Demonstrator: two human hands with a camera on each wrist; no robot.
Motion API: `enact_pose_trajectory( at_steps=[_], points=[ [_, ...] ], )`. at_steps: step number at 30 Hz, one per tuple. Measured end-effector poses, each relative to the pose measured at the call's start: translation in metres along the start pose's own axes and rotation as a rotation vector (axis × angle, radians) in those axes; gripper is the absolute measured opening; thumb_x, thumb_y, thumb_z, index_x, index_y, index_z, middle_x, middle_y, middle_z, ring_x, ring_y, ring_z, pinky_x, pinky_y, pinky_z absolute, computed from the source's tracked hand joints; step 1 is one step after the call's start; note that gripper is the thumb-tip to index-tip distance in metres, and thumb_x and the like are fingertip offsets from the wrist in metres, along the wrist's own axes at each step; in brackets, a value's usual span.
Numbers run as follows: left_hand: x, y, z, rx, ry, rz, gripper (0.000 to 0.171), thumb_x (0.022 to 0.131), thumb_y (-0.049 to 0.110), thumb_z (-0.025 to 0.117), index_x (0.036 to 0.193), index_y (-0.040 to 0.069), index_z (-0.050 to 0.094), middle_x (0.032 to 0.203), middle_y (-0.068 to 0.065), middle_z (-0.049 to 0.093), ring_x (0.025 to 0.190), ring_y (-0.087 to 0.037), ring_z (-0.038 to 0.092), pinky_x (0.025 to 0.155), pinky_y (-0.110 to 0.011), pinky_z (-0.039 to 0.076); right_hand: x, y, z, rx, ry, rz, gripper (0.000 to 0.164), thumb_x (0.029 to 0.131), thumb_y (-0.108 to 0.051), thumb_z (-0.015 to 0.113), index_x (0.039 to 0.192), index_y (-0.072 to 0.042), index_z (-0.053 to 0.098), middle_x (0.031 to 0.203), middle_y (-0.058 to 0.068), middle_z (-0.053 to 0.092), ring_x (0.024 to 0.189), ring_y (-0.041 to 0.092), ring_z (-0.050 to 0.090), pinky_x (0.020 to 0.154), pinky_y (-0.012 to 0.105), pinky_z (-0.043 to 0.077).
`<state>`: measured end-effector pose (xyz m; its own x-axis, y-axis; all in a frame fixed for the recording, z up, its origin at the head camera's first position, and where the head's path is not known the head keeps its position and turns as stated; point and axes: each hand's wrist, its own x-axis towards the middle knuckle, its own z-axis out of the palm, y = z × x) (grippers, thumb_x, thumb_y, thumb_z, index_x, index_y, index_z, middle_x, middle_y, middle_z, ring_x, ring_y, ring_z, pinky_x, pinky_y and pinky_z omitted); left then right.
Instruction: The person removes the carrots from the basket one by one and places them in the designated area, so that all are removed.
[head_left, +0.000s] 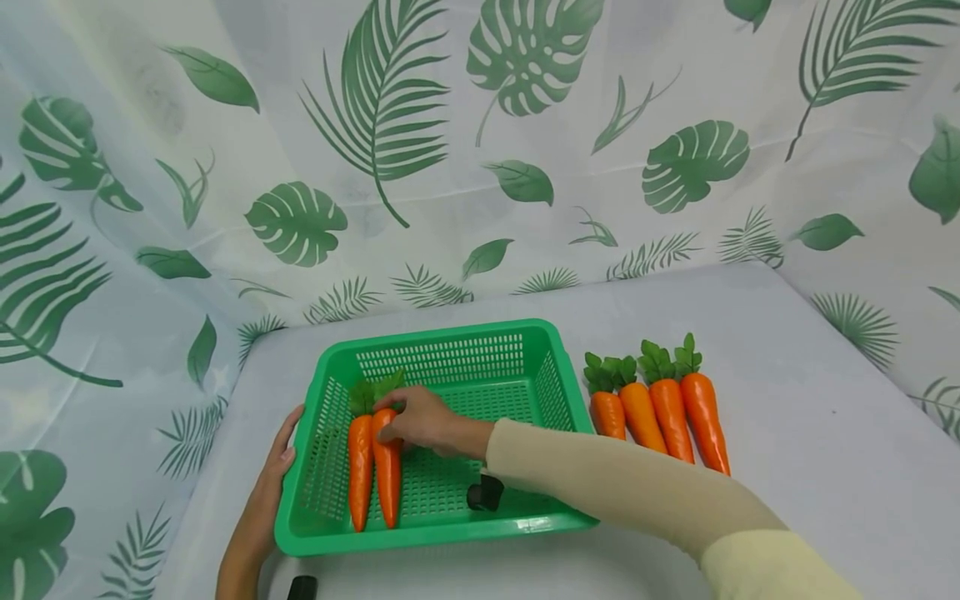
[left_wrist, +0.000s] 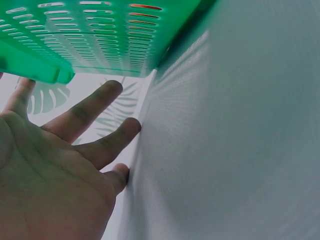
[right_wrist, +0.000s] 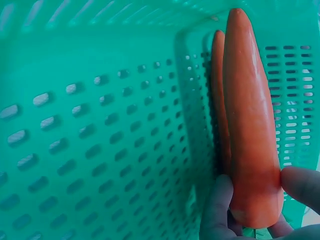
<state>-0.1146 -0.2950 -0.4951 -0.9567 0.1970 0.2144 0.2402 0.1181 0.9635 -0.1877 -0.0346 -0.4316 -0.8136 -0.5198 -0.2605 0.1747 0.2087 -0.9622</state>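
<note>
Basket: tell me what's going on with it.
A person has both hands at work. The right hand pinches a carrot near its leafy end, inside the green basket. A second carrot lies beside it, to its left. The left hand is at the basket's left side, fingers extended. Four more carrots lie on the table, right of the basket.

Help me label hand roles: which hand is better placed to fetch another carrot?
Likely the right hand, after releasing the held carrot: it's nearer the four carrots right of the basket. The left hand is at the basket's left side.
</note>
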Motion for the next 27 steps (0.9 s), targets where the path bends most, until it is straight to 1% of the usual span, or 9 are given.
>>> enact_pose_trajectory(
  at_steps=[2, 4, 9, 10, 14, 16, 17, 22, 27],
  points=[
    [0.004, -0.003, -0.001, -0.023, -0.025, 0.076, 0.06, 0.113, 0.013, 0.022, 0.164, 0.044, 0.032, 0.153, 0.026, 0.035, 0.13, 0.006, 0.045, 0.099, -0.014, 0.038, -0.001, -0.001, 0.0, 0.01, -0.001, -0.003, 0.043, 0.092, 0.008, 0.076, 0.134, 0.004, 0.07, 0.113, 0.016, 0.066, 0.092, 0.028, 0.069, 0.081, 0.051, 0.061],
    [0.005, -0.005, -0.002, -0.027, -0.035, 0.096, 0.06, 0.113, 0.014, 0.022, 0.159, 0.051, 0.035, 0.151, 0.029, 0.037, 0.129, 0.007, 0.046, 0.098, -0.013, 0.039, -0.001, -0.001, -0.001, 0.021, -0.005, -0.006, 0.043, 0.092, 0.008, 0.076, 0.135, 0.004, 0.069, 0.113, 0.016, 0.065, 0.092, 0.028, 0.069, 0.082, 0.052, 0.06],
    [0.007, -0.013, -0.007, -0.04, -0.054, 0.143, 0.06, 0.113, 0.016, 0.024, 0.159, 0.051, 0.036, 0.152, 0.029, 0.037, 0.129, 0.007, 0.046, 0.097, -0.013, 0.039, -0.002, -0.004, -0.002, 0.045, -0.024, -0.005, 0.043, 0.093, 0.007, 0.075, 0.135, 0.004, 0.069, 0.114, 0.015, 0.065, 0.091, 0.028, 0.07, 0.084, 0.054, 0.06],
    [0.008, -0.019, -0.009, -0.057, -0.066, 0.168, 0.062, 0.112, 0.012, 0.023, 0.162, 0.047, 0.037, 0.154, 0.026, 0.037, 0.13, 0.006, 0.047, 0.097, -0.013, 0.039, -0.002, -0.004, -0.002, 0.05, -0.026, -0.003, 0.043, 0.093, 0.007, 0.075, 0.135, 0.004, 0.069, 0.113, 0.015, 0.065, 0.09, 0.028, 0.07, 0.083, 0.054, 0.06],
    [0.008, -0.02, -0.009, -0.057, -0.054, 0.154, 0.061, 0.113, 0.013, 0.024, 0.163, 0.045, 0.036, 0.154, 0.024, 0.036, 0.13, 0.005, 0.046, 0.098, -0.014, 0.039, -0.002, -0.006, -0.001, 0.066, -0.034, -0.005, 0.042, 0.092, 0.008, 0.075, 0.134, 0.005, 0.069, 0.111, 0.015, 0.065, 0.089, 0.027, 0.071, 0.083, 0.054, 0.06],
    [0.006, -0.018, -0.008, -0.048, -0.046, 0.125, 0.059, 0.114, 0.015, 0.025, 0.163, 0.046, 0.036, 0.154, 0.027, 0.035, 0.13, 0.007, 0.044, 0.097, -0.014, 0.039, -0.002, -0.007, 0.0, 0.072, -0.035, -0.005, 0.042, 0.092, 0.009, 0.075, 0.134, 0.005, 0.069, 0.109, 0.014, 0.064, 0.088, 0.027, 0.071, 0.083, 0.054, 0.06],
    [0.006, -0.014, -0.006, -0.036, -0.039, 0.11, 0.057, 0.114, 0.018, 0.026, 0.16, 0.051, 0.036, 0.152, 0.029, 0.036, 0.129, 0.008, 0.044, 0.097, -0.013, 0.039, -0.003, -0.007, 0.0, 0.073, -0.036, -0.006, 0.042, 0.092, 0.009, 0.075, 0.134, 0.006, 0.068, 0.109, 0.014, 0.064, 0.088, 0.027, 0.071, 0.084, 0.055, 0.06],
    [0.01, -0.011, -0.004, -0.053, -0.067, 0.173, 0.065, 0.112, 0.011, 0.023, 0.157, 0.054, 0.039, 0.152, 0.033, 0.038, 0.13, 0.009, 0.044, 0.098, -0.013, 0.037, -0.004, -0.009, 0.0, 0.08, -0.031, -0.006, 0.043, 0.093, 0.01, 0.074, 0.135, 0.006, 0.067, 0.108, 0.014, 0.063, 0.087, 0.028, 0.071, 0.084, 0.055, 0.06],
    [0.008, -0.01, -0.004, -0.036, -0.058, 0.138, 0.063, 0.113, 0.012, 0.023, 0.158, 0.054, 0.037, 0.151, 0.031, 0.039, 0.128, 0.008, 0.046, 0.096, -0.013, 0.04, -0.006, -0.013, -0.002, 0.073, -0.03, -0.005, 0.042, 0.094, 0.009, 0.074, 0.135, 0.006, 0.067, 0.108, 0.014, 0.064, 0.087, 0.027, 0.07, 0.085, 0.056, 0.059]
  ],
)
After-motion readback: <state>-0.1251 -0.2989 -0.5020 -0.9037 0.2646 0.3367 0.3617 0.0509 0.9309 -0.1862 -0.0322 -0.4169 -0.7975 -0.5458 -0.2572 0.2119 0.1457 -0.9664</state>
